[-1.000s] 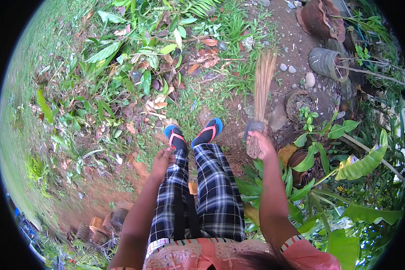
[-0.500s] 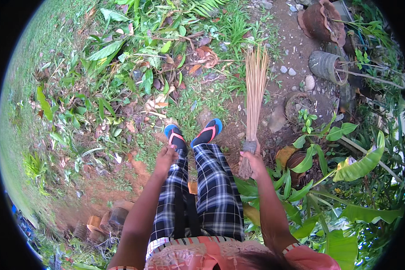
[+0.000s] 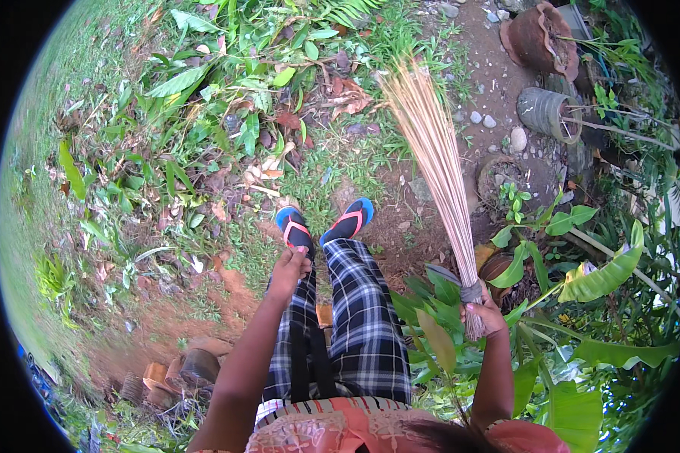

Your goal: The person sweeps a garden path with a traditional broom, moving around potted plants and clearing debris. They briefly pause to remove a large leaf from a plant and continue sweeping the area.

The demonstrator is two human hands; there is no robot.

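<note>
My right hand (image 3: 485,315) grips the bound end of a stick broom (image 3: 435,170) at the right. Its long tan bristles fan away from me, over bare soil and up to the grass. My left hand (image 3: 289,268) hangs loose by my left thigh with its fingers curled and nothing in it. Below are my checked trousers (image 3: 363,317) and my blue sandals with red straps (image 3: 323,225), standing on dirt. Dry brown leaves (image 3: 340,98) lie on the grass ahead of my feet.
Clay and grey pots (image 3: 540,34) lie on their sides at the upper right beside pale stones (image 3: 518,139). Broad-leaved green plants (image 3: 597,279) crowd the right and lower right. More old pots (image 3: 177,370) sit at the lower left. Weeds and grass cover the left.
The broom has swung from the right toward the left and stretched farther out over the ground. My right hand has drawn back nearer to my body. The left hand has hardly moved.
</note>
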